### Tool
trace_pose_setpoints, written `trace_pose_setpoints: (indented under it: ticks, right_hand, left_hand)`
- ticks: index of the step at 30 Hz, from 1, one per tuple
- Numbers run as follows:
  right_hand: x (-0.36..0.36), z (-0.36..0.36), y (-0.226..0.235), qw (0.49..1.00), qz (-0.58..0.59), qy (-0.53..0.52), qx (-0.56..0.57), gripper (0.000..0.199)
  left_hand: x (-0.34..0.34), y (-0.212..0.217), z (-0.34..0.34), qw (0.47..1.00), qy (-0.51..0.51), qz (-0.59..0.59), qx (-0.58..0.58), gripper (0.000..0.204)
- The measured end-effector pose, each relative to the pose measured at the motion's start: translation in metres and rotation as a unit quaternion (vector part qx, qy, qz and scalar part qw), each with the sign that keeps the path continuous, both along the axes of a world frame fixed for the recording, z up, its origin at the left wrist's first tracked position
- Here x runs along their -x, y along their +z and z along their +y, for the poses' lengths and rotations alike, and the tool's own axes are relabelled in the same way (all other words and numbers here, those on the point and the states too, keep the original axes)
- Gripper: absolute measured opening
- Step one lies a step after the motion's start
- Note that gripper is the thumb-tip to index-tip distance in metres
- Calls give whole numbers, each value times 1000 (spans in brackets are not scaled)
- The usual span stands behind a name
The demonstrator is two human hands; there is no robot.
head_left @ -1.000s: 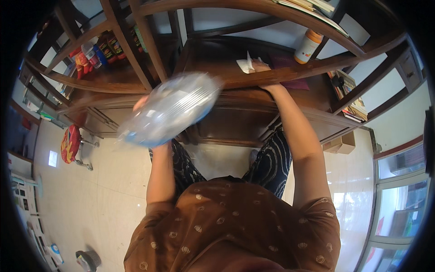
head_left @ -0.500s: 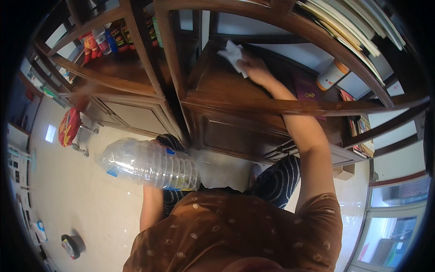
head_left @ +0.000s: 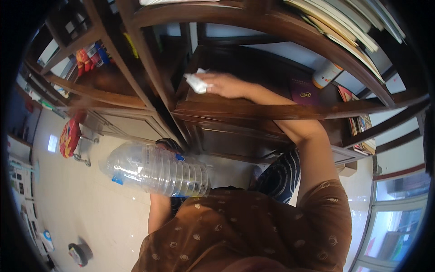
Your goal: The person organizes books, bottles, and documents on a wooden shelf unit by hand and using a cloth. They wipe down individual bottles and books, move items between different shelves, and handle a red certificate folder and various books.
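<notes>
My right hand (head_left: 226,85) is inside the dark wooden shelf unit, fingers pressing a crumpled white cloth or tissue (head_left: 197,84) onto the shelf board (head_left: 258,68). It is near the left upright of this compartment. On my left side a large clear ribbed plastic bottle (head_left: 152,168) with blue patches lies on its side in the air. My left forearm (head_left: 158,211) rises behind it, supporting it; the bottle hides nearly all of that hand's fingers. A purple booklet (head_left: 304,92) and an orange-and-white canister (head_left: 326,75) stay on the same shelf, right of my hand.
Shelf rails (head_left: 253,110) and uprights (head_left: 156,77) frame the compartment. Books and papers (head_left: 335,27) fill the upper right, with more books (head_left: 362,129) below. Red figurines (head_left: 84,62) stand in the left compartment. A red-and-yellow stool (head_left: 70,138) and a dark bin (head_left: 80,255) are on the floor.
My right hand has swept the white cloth left and nearer along the shelf board. The bottle has shifted slightly right and down in view, still on my left side.
</notes>
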State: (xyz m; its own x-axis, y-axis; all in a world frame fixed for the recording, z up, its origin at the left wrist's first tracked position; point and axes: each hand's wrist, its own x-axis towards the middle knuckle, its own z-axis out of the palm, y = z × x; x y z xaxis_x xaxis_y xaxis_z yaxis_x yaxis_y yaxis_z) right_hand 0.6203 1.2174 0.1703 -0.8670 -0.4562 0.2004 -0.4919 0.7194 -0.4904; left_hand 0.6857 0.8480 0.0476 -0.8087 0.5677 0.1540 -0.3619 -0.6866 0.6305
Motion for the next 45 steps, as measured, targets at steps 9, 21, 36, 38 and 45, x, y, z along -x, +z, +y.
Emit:
trace_pose_setpoints:
  ticks: [9, 21, 36, 38, 45]
  right_hand:
    - [-71, 49, -13, 999, 12, 47, 20, 47]
    - [-120, 121, -3, 963, 33, -263, -48, 43]
    - [-224, -47, -14, 900, 317, -294, -46, 30]
    - [-228, -47, -14, 898, 326, -288, -62, 33]
    - [-256, -41, -19, 874, 333, -351, -43, 39]
  left_hand:
    - [-14, 15, 2, 1000, -17, -16, -3, 41]
    - [-7, 46, 42, 998, -15, -42, -53, 42]
    - [28, 145, 125, 912, 298, 268, 91, 33]
    - [40, 168, 158, 757, 440, 467, 124, 30]
    - [89, 179, 222, 449, 459, 660, 391, 24]
